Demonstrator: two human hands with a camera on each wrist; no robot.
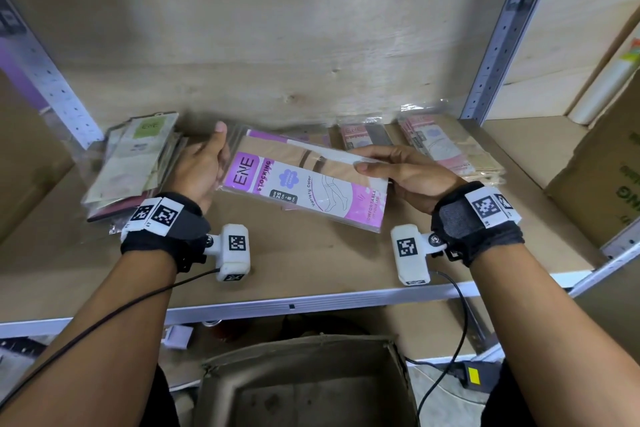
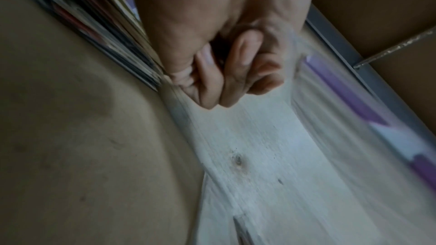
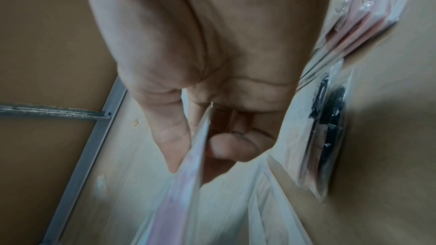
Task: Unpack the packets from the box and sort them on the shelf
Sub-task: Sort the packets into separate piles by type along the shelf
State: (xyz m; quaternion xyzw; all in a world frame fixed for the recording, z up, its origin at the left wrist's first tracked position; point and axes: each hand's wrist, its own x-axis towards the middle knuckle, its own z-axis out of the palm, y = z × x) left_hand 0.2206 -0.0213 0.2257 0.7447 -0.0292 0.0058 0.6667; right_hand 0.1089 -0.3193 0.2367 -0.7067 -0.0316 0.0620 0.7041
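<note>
A flat purple-and-white stocking packet hangs tilted above the plywood shelf, held at both ends. My right hand pinches its right end, thumb on top and fingers underneath; the right wrist view shows the packet's edge between thumb and fingers. My left hand is at the left end with its thumb pointing up. In the left wrist view its fingers are curled and the packet is a blur beside them. An open cardboard box stands on the floor below the shelf.
A pile of green-labelled packets lies at the shelf's left. Pink packets and a second pink pile lie at the back right. Purple packets lie under the held one. A big carton stands right of the metal upright.
</note>
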